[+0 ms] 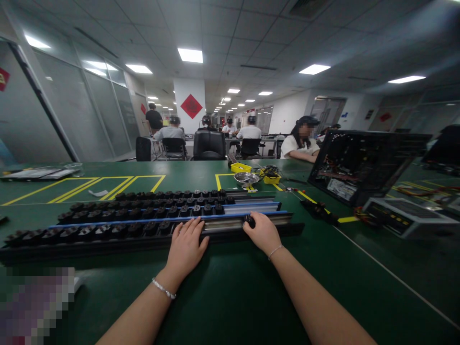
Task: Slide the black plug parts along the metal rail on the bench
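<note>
Long black track rails (258, 223) with blue strips lie side by side on the green table, carrying rows of small black pieces that look like socket modules (117, 230). My left hand (187, 243) rests over the nearest rail at the right end of its row, fingers stretched out and lying flat. Between the thumb and fingers of my right hand (264, 232) is a black socket module (248, 220), held at the bare silver part of the same rail. My fingers hide part of that module.
An open computer case (359, 165) and a power supply unit (409, 215) stand at the right. Beyond the rails are a metal bowl (246, 178), a yellow tray (240, 167) and coiled cables (269, 171). A person (302, 139) sits across the table.
</note>
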A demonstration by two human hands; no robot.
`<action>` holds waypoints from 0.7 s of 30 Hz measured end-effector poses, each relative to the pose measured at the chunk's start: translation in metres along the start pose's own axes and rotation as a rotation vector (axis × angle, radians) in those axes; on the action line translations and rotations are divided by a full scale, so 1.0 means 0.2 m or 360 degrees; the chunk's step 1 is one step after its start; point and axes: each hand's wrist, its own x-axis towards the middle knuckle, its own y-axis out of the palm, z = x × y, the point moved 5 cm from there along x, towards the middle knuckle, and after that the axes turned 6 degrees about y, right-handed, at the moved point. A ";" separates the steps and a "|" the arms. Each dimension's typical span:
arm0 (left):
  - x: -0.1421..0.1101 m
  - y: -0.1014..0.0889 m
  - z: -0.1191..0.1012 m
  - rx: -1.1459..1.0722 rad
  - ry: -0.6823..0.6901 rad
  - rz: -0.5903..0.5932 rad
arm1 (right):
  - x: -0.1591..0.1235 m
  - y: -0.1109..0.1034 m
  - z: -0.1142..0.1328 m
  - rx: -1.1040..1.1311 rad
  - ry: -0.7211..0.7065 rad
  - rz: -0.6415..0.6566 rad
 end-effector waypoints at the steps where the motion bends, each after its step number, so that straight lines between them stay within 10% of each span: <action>1: 0.00 0.00 0.00 0.0001 0.0001 0.0002 | 0.00 0.00 0.00 -0.0001 -0.0003 0.0003; 21: 0.00 0.01 0.01 0.0030 0.0003 -0.0002 | -0.01 -0.03 0.00 -0.0020 -0.0092 -0.0097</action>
